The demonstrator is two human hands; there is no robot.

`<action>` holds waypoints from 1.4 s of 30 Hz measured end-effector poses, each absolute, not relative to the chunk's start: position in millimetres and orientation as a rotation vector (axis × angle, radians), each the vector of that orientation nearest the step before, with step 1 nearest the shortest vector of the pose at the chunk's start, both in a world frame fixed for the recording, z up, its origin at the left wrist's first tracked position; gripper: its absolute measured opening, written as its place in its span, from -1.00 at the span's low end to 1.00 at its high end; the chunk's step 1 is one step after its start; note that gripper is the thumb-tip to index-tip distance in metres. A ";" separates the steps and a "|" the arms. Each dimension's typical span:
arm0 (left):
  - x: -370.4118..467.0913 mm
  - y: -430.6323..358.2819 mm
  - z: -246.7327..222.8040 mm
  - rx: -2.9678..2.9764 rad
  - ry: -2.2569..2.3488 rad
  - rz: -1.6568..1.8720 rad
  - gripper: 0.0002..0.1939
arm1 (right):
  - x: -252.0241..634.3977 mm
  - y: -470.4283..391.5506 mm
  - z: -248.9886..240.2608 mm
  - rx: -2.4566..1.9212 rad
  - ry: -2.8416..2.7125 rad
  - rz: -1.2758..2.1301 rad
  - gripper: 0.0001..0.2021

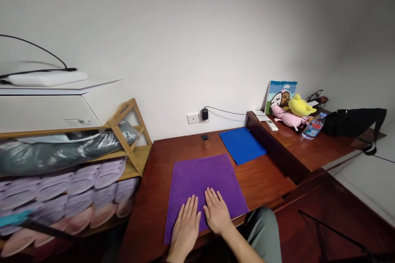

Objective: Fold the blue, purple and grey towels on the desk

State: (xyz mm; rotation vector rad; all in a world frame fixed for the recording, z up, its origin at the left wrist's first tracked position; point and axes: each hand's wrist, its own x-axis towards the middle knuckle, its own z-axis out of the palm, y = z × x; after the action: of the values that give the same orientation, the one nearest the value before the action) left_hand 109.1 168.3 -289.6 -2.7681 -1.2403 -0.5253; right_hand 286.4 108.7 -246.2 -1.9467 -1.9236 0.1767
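Note:
A purple cloth [203, 176] lies spread out on the reddish-brown desk [151, 193], its near edge by the desk's front. Both palms face down on its near part. My left hand [186, 224] rests flat with fingers stretched forward, just left of the cloth's middle. Beside it, a small gap away, my right hand [216, 210] also lies flat, fingers extended and thumb toward the left hand. Neither hand grips anything. Behind the purple cloth, to the right, a blue cloth [242, 145] lies folded or flat on the desk.
A raised side surface [296, 148] at right bears a water bottle [314, 126], pink plush [288, 118], yellow plush [300, 106], remote [272, 125] and black bag [354, 122]. At left stands a wooden rack [140, 160] with several slippers [83, 178]. A charger [205, 114] is plugged into the wall.

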 end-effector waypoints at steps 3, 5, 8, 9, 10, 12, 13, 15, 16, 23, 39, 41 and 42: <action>72.6 171.6 -300.0 -2.697 -1.316 -0.570 -0.37 | 325.6 86.8 -248.4 -2.045 -1.872 0.135 -0.43; 46.9 174.1 -305.3 -2.659 -1.349 -0.580 -0.36 | 357.0 70.2 -250.5 -2.135 -1.835 0.097 -0.42; 21.8 175.8 -306.3 -2.649 -1.350 -0.565 -0.35 | 387.6 52.6 -251.3 -2.204 -1.840 0.102 -0.38; 20.3 176.3 -303.4 -2.652 -1.338 -0.563 -0.34 | 390.2 51.1 -250.0 -2.207 -1.847 0.114 -0.37; 23.3 176.9 -298.4 -2.650 -1.329 -0.568 -0.34 | 388.6 52.3 -248.0 -2.204 -1.845 0.117 -0.37; 43.1 178.4 -283.6 -2.636 -1.314 -0.592 -0.34 | 373.4 62.8 -242.0 -2.172 -1.817 0.093 -0.38; 59.0 179.0 -275.1 -2.635 -1.301 -0.601 -0.34 | 361.3 71.2 -238.9 -2.141 -1.801 0.079 -0.39; 96.4 179.6 -260.5 -2.661 -1.267 -0.597 -0.36 | 333.1 91.2 -234.2 -2.062 -1.787 0.083 -0.40; 114.4 179.8 -256.4 -2.690 -1.251 -0.574 -0.38 | 319.7 100.9 -233.5 -2.028 -1.788 0.106 -0.40; 115.7 189.0 -294.7 -2.727 -1.362 -0.540 -0.38 | 323.8 115.0 -251.7 -2.151 -1.736 0.208 -0.38; 154.1 281.6 -240.1 -2.680 -1.403 -0.608 -0.37 | 354.4 207.6 -210.4 -2.204 -1.724 0.163 -0.36; 173.4 304.3 -237.8 -2.704 -1.476 -0.513 -0.37 | 352.3 236.5 -211.4 -2.204 -1.750 0.221 -0.36; 176.8 313.0 -240.4 -2.693 -1.531 -0.472 -0.36 | 354.0 246.0 -214.9 -2.210 -1.761 0.247 -0.35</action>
State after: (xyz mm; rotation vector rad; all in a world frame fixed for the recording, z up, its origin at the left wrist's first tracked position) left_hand 176.8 313.0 -240.4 -2.6928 -1.5308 -0.4724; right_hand 354.0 246.0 -214.9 -2.2102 -1.7605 0.2473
